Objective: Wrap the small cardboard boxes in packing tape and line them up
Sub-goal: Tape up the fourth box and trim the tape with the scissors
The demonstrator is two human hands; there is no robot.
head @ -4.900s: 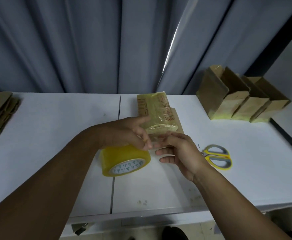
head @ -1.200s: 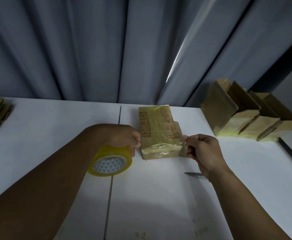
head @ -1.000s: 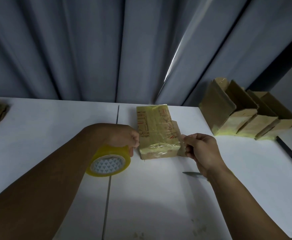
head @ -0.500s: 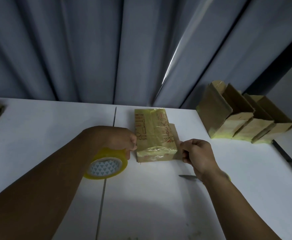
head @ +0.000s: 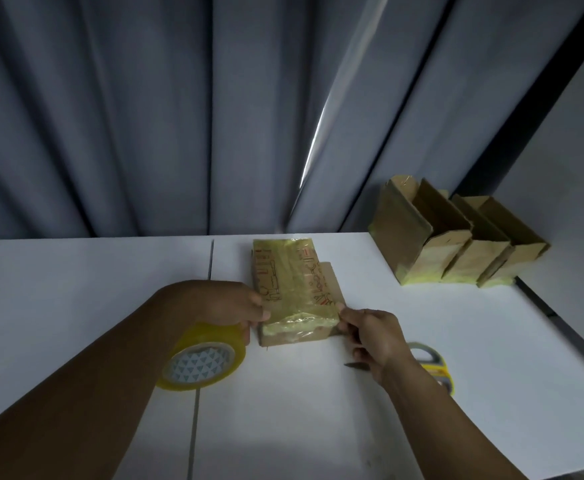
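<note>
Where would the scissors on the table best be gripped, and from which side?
By the yellow handle loops, from above and from the right. The scissors lie flat on the table, blade tip pointing left, their middle hidden under the right forearm; only the loops lie clear, right of that arm. The right hand, pinching the taped box's corner, is nearest.

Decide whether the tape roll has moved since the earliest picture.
Yes: the roll shifted left; it was mostly right of the table seam, now straddles it.
</note>
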